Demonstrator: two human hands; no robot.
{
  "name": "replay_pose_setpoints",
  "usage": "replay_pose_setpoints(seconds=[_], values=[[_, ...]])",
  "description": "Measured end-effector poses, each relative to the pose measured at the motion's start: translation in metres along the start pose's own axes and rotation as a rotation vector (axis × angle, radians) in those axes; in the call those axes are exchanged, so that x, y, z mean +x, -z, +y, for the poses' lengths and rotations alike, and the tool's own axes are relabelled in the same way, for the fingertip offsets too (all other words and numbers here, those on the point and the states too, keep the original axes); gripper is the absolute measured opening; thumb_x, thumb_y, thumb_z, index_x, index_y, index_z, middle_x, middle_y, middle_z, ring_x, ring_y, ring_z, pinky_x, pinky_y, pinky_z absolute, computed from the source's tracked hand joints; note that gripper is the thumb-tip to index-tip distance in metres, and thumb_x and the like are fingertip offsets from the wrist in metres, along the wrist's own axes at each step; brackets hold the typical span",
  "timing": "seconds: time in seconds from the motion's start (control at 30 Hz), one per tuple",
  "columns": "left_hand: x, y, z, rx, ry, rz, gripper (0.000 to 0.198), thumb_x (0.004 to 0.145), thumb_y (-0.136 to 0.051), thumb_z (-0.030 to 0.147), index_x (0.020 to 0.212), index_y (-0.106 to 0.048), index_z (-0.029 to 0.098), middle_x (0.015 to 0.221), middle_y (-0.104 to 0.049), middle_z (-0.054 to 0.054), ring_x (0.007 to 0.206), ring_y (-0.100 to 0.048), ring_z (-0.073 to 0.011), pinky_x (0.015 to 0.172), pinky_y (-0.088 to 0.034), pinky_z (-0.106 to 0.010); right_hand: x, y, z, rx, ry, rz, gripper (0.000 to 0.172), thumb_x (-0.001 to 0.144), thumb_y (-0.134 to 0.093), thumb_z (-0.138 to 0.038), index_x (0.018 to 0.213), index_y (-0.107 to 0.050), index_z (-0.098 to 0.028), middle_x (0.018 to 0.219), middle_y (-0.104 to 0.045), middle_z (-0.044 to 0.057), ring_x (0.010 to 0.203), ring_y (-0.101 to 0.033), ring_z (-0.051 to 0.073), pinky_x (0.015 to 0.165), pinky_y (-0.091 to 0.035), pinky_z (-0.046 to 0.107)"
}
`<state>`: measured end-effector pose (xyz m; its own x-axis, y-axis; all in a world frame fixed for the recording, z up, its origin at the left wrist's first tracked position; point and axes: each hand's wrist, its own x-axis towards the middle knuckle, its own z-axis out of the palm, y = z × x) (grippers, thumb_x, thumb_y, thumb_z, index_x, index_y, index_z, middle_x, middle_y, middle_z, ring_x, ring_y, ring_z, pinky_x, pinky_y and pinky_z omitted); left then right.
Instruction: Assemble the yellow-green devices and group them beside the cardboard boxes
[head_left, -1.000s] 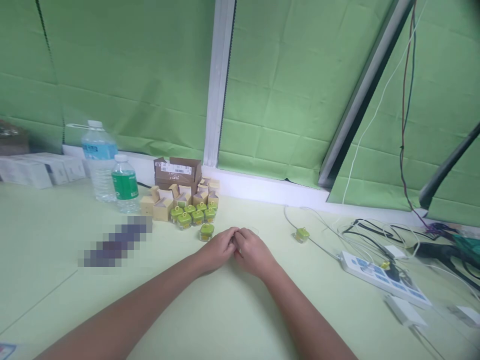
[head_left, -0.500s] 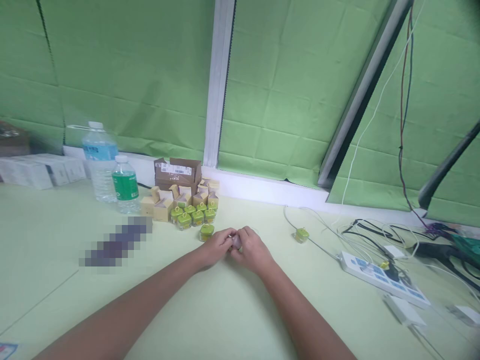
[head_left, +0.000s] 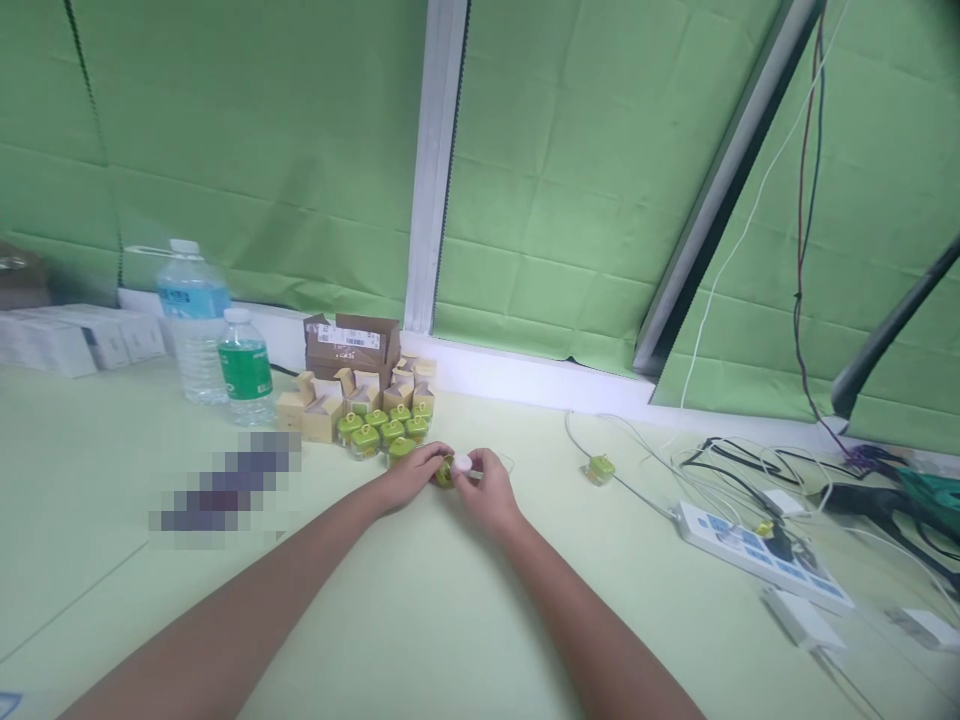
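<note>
My left hand [head_left: 411, 474] is closed on a small green-lidded container [head_left: 444, 472] at the middle of the table. My right hand [head_left: 489, 490] pinches a small pale pink round piece [head_left: 462, 463] just right of that container. Another green-lidded container [head_left: 400, 451] sits behind my left hand, partly covered by it. Beyond it stands a group of several green-lidded clear containers [head_left: 365, 440] with loop handles. One more green container [head_left: 600, 468] stands alone to the right.
Opened small cardboard boxes [head_left: 322, 417] and a larger brown box [head_left: 351, 345] stand at the back. Two water bottles [head_left: 246, 370] are left of them. A power strip [head_left: 761, 555] with tangled cables lies on the right.
My hands have moved slightly apart. A green container now shows at my left fingers, and the pale piece in my right fingers is more visible. The view has shifted slightly.
</note>
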<state>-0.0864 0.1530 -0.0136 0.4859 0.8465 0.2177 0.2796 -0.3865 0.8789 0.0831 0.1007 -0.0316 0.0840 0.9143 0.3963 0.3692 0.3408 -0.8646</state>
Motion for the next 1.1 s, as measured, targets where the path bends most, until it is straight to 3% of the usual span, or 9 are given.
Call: replay_pose_setpoints(seconds=[0.13,0.27,0.37,0.47,0.57,0.67,0.8,0.93,1.1], values=[[0.006,0.006,-0.009,0.17,-0.016,0.091,0.035,0.085,-0.043,0.035,0.103,-0.068,0.019,0.099,-0.071,-0.006,0.09,-0.064,-0.0229,0.083,-0.051,-0.035,0.001,0.002,-0.001,0.112,-0.104,0.046,0.028,0.077,-0.066,-0.038,0.096,-0.055,-0.019,0.099,-0.066,0.007,0.091,-0.064,0.02,0.071,-0.053,0.029],[0.006,0.014,-0.012,0.218,0.004,0.147,0.033,0.084,-0.04,0.031,0.096,-0.068,0.019,0.1,-0.071,-0.006,0.094,-0.061,-0.0236,0.086,-0.048,-0.036,-0.001,0.015,-0.006,0.03,-0.193,0.043,0.025,0.078,-0.063,-0.037,0.093,-0.057,-0.019,0.091,-0.066,0.004,0.08,-0.063,0.018,0.068,-0.05,0.028],[0.003,0.012,-0.008,0.225,0.022,0.163,0.032,0.083,-0.039,0.029,0.094,-0.067,0.018,0.093,-0.07,-0.006,0.083,-0.061,-0.0214,0.078,-0.047,-0.033,-0.005,0.032,-0.015,-0.217,-0.144,-0.072,0.018,0.079,-0.06,-0.03,0.093,-0.061,-0.018,0.09,-0.064,0.003,0.078,-0.061,0.016,0.07,-0.048,0.027],[-0.003,0.003,-0.001,0.206,0.004,0.14,0.029,0.083,-0.04,0.027,0.092,-0.066,0.019,0.09,-0.07,-0.003,0.077,-0.06,-0.0182,0.071,-0.046,-0.029,-0.009,0.047,-0.022,-0.565,-0.021,-0.135,0.024,0.076,-0.062,-0.021,0.1,-0.065,-0.018,0.1,-0.062,0.008,0.087,-0.06,0.018,0.078,-0.045,0.028],[-0.009,-0.01,0.007,0.13,-0.02,0.087,0.027,0.085,-0.04,0.027,0.093,-0.065,0.019,0.085,-0.069,-0.002,0.068,-0.057,-0.0161,0.064,-0.044,-0.027,-0.011,0.053,-0.026,-0.865,-0.007,-0.217,0.023,0.08,-0.058,-0.018,0.102,-0.066,-0.017,0.101,-0.062,0.011,0.088,-0.061,0.021,0.073,-0.043,0.029],[-0.014,-0.019,0.014,0.064,-0.058,0.056,0.026,0.085,-0.041,0.027,0.094,-0.064,0.018,0.082,-0.068,-0.003,0.068,-0.056,-0.0159,0.065,-0.043,-0.028,-0.013,0.055,-0.032,-0.999,-0.024,-0.219,0.024,0.084,-0.054,-0.019,0.105,-0.065,-0.016,0.102,-0.063,0.012,0.089,-0.062,0.024,0.068,-0.042,0.03],[-0.017,-0.026,0.024,-0.034,-0.074,0.062,0.024,0.085,-0.042,0.027,0.094,-0.063,0.019,0.082,-0.065,-0.002,0.075,-0.056,-0.0175,0.072,-0.044,-0.03,-0.015,0.058,-0.05,-0.816,0.056,-0.13,0.029,0.087,-0.059,-0.027,0.114,-0.064,-0.017,0.106,-0.065,0.012,0.094,-0.061,0.023,0.075,-0.046,0.031],[-0.02,-0.033,0.034,-0.21,-0.107,0.045,0.024,0.083,-0.043,0.026,0.096,-0.062,0.019,0.088,-0.063,-0.003,0.084,-0.057,-0.0194,0.077,-0.046,-0.031,-0.018,0.049,-0.057,-0.32,0.115,-0.233,0.02,0.089,-0.058,-0.029,0.102,-0.07,-0.021,0.102,-0.068,0.005,0.079,-0.064,0.015,0.074,-0.051,0.027],[-0.023,-0.04,0.037,-0.324,-0.084,0.023,0.022,0.089,-0.046,0.032,0.1,-0.061,0.019,0.095,-0.062,-0.003,0.089,-0.057,-0.0188,0.077,-0.046,-0.029,-0.018,0.027,-0.043,-0.122,0.005,-0.101,0.018,0.08,-0.064,-0.026,0.092,-0.075,-0.018,0.103,-0.065,0.008,0.076,-0.067,0.015,0.07,-0.055,0.028]])
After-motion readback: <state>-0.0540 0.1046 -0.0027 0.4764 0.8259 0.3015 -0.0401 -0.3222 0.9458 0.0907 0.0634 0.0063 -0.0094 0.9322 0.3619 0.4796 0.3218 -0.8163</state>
